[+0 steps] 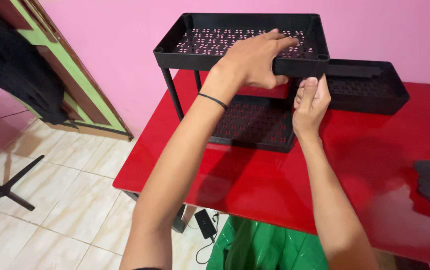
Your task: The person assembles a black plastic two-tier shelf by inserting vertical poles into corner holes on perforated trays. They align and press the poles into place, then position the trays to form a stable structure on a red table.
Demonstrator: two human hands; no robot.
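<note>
My left hand [252, 60] clamped the upper black tray [200, 55] above the red table [275, 185]; right hand [311, 102] pinched closed beneath its corner. Best kept tray level, I judged.

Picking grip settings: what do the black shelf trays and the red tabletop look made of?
Black upper tray: likely moulded plastic, matte, with uniform punched-pattern holes and socketed corners. Red tabletop: glossy, hard, mirror-like reflections; probably lacquer, laminate or glass, cannot tell which. Left hand grips the tray rim.

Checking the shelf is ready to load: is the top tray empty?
Empty: the top tray shows only its bare perforated floor; the left hand grips its rim.
</note>
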